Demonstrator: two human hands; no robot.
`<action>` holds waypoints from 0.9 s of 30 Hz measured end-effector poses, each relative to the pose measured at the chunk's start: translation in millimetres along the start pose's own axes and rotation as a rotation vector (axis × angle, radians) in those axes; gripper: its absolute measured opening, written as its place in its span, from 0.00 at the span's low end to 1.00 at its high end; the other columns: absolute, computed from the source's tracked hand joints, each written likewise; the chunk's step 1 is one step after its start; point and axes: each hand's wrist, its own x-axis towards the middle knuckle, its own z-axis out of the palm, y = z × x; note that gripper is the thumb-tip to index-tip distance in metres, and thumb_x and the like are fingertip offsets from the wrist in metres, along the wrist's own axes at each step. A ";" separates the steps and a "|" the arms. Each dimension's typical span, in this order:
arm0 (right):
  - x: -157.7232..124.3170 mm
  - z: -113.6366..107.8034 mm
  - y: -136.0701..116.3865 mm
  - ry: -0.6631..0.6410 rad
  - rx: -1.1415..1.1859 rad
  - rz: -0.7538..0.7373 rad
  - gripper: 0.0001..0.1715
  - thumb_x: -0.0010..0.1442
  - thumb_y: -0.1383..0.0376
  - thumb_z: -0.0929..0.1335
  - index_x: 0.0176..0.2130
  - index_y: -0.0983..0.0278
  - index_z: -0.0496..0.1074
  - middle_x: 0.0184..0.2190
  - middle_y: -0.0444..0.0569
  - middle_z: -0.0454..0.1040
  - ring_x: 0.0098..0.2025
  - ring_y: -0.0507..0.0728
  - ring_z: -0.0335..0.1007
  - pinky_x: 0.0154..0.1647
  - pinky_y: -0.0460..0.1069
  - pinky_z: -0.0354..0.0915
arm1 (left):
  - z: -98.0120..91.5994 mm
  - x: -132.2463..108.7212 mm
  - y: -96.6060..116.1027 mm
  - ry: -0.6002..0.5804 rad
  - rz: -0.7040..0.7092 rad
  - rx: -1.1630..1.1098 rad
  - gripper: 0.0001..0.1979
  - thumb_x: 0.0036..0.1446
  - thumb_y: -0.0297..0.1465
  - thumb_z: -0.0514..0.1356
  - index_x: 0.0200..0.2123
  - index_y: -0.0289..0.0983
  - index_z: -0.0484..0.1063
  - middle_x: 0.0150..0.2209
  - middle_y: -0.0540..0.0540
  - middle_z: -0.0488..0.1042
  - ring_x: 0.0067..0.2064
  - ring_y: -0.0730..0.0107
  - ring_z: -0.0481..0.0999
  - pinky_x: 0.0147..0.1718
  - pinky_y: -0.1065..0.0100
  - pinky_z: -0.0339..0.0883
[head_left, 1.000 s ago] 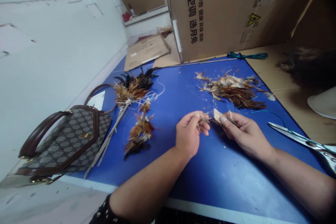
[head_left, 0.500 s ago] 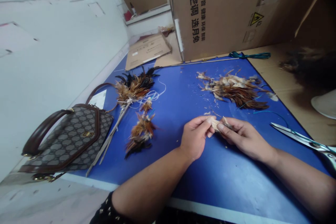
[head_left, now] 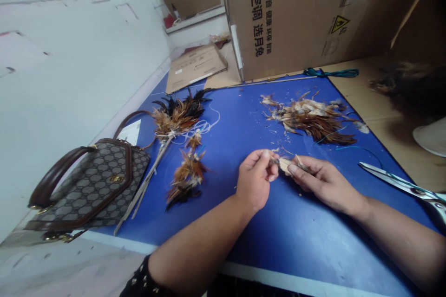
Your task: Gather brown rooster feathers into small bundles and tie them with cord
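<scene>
White wall [head_left: 87,55] is on the L side, w/ thin dark marks. The bench [head_left: 233,120] has blue top and pale front edge. Behind it stands a big cardboard box [head_left: 296,18] w/ Chinese chars. In bkgd., a pale ledge [head_left: 195,21]. Light makes soft shine on bench; upper R is v. dark.

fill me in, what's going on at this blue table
Over the blue table, a person's right hand holds a small pale piece, while the left hand pinches a dark bit right beside it, too small to identify. A feather pile lies beyond the right hand, scissors to its right, and a handbag sits at the far left.
</scene>
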 end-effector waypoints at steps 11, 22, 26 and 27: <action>0.2 0.9 -0.3 0.141 0.006 -0.044 0.25 0.69 0.46 0.69 0.32 0.62 0.67 0.23 0.39 0.60 0.25 0.49 0.51 0.25 0.47 0.51 | 1.6 -1.7 -7.3 -0.028 -0.033 0.082 0.15 0.59 0.39 0.71 0.34 0.33 0.74 0.30 0.48 0.72 0.26 0.78 0.66 0.24 0.71 0.53; 0.8 4.3 -2.0 0.048 -0.005 -0.002 0.24 0.69 0.45 0.68 0.33 0.62 0.68 0.25 0.40 0.61 0.25 0.49 0.52 0.26 0.47 0.57 | -6.0 -2.0 -13.7 -0.114 -0.006 0.118 0.13 0.59 0.38 0.71 0.41 0.34 0.83 0.28 0.47 0.73 0.29 0.76 0.66 0.28 0.69 0.56; 0.6 3.7 -1.0 0.039 -0.020 -0.010 0.23 0.70 0.46 0.68 0.35 0.62 0.69 0.25 0.40 0.63 0.25 0.50 0.54 0.27 0.47 0.59 | -4.9 -3.1 -13.2 -0.129 0.006 0.143 0.14 0.59 0.38 0.70 0.42 0.34 0.84 0.28 0.47 0.72 0.29 0.75 0.66 0.28 0.68 0.56; 0.5 3.4 -0.6 0.035 -0.029 -0.015 0.23 0.70 0.46 0.68 0.34 0.62 0.69 0.25 0.40 0.63 0.25 0.50 0.55 0.27 0.47 0.59 | -4.8 -3.5 -13.0 -0.134 0.010 0.146 0.13 0.60 0.38 0.70 0.42 0.34 0.84 0.29 0.47 0.72 0.29 0.76 0.65 0.28 0.68 0.56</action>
